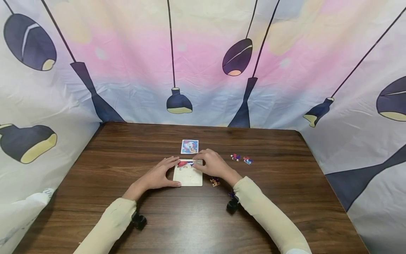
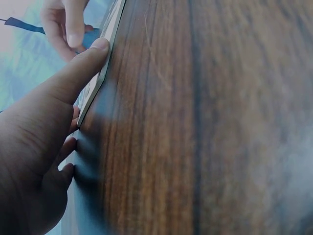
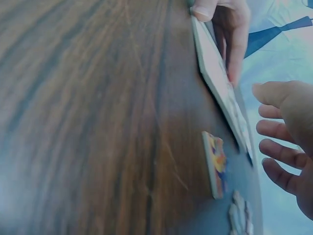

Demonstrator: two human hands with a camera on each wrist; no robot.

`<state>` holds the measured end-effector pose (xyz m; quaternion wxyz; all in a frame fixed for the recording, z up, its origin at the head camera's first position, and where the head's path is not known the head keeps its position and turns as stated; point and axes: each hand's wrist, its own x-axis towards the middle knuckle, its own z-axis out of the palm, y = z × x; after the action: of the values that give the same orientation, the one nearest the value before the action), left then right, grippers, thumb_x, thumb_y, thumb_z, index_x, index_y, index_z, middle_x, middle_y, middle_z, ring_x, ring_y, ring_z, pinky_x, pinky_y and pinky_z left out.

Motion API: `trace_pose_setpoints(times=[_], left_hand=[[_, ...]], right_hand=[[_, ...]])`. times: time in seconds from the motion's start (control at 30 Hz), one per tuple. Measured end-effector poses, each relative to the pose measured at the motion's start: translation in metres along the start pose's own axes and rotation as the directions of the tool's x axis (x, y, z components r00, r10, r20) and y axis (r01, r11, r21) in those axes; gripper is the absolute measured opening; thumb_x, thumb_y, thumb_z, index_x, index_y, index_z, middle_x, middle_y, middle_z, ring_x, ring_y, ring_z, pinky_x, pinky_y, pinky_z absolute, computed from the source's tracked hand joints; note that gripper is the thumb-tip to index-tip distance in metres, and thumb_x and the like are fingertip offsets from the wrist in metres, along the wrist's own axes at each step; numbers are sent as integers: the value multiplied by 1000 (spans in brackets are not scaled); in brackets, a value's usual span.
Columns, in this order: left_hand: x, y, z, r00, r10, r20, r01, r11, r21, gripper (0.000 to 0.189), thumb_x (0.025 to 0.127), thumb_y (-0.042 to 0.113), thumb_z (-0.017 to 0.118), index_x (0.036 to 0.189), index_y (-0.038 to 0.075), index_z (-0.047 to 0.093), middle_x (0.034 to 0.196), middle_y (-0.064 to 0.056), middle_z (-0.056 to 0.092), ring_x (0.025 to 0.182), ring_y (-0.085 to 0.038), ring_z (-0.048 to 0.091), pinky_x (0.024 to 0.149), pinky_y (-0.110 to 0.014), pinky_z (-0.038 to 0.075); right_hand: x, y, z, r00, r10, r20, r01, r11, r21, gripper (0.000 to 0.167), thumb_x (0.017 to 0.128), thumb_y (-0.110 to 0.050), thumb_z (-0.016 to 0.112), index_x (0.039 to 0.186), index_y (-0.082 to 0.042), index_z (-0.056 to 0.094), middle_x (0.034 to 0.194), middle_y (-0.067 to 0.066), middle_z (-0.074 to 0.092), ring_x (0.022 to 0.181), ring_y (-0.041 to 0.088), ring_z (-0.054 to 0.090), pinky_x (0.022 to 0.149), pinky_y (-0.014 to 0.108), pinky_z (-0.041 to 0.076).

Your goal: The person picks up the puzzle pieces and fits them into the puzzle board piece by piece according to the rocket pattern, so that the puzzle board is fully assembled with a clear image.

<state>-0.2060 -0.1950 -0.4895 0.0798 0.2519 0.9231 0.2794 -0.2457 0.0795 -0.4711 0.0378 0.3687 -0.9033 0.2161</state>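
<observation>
A pale puzzle board (image 1: 190, 178) lies flat on the brown surface (image 1: 285, 197), about midway between its left and right edges. The board is nearly square, so I cannot tell its long axis; two of its sides run roughly along the surface's far edge, and its red-and-white picture section sits toward that edge.

The left hand (image 1: 158, 175) spans the board's left side, fingers spread apart: the thumb touches the near-left corner, the other fingers the far-left one. The right hand (image 1: 214, 164) is over the far-right corner, its thumb and fingers apart.

A picture card (image 1: 190, 146) lies just beyond the board, toward the far edge. To the right, two loose pieces (image 1: 235, 157) lie toward the surface's right edge; an orange-and-purple piece (image 1: 215, 182) is just beside the board, and a blue piece (image 1: 231, 194) is partly hidden by the right sleeve (image 1: 266, 211).
</observation>
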Motion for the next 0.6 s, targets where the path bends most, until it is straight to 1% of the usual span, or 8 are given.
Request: trace_pose_setpoints(times=[0.13,0.33,0.43,0.53,0.6], left_hand=[[0,0,0,1000,-4,1,4,1000,0,103,79,64,80,158,11,41,165,-12,33,154,-42,20,119,-68,22],[2,0,0,1000,-4,-1,4,1000,-8,103,79,63,81,158,10,41,165,-11,32,154,-42,20,120,-67,21],[2,-1,0,1000,-3,1,3,1000,-3,103,79,63,80,158,10,41,166,-11,32,154,-42,19,120,-67,21],[2,0,0,1000,-2,4,2,1000,1,103,79,63,80,158,9,41,165,-11,32,154,-41,20,121,-66,21],[2,1,-1,1000,-1,5,1,1000,3,103,79,64,80,157,9,41,165,-11,33,154,-40,20,121,-66,20]], right_hand=[[-11,2,-10,1000,6,-18,-5,1000,14,31,98,-33,71,120,-12,77,118,4,72,109,20,65,93,41,56],[-31,12,-27,998,30,-53,-28,999,29,33,98,-34,70,122,-12,76,120,5,71,112,22,65,93,43,56],[-41,20,-32,996,45,-79,-43,999,33,33,98,-34,71,122,-12,76,121,4,71,111,21,65,90,42,57],[-50,28,-36,992,46,-116,-44,999,24,33,98,-35,71,121,-12,77,119,3,72,108,20,66,88,41,58],[-56,33,-38,989,39,-142,-37,999,14,32,98,-34,71,120,-11,77,117,2,73,107,20,66,88,42,58]])
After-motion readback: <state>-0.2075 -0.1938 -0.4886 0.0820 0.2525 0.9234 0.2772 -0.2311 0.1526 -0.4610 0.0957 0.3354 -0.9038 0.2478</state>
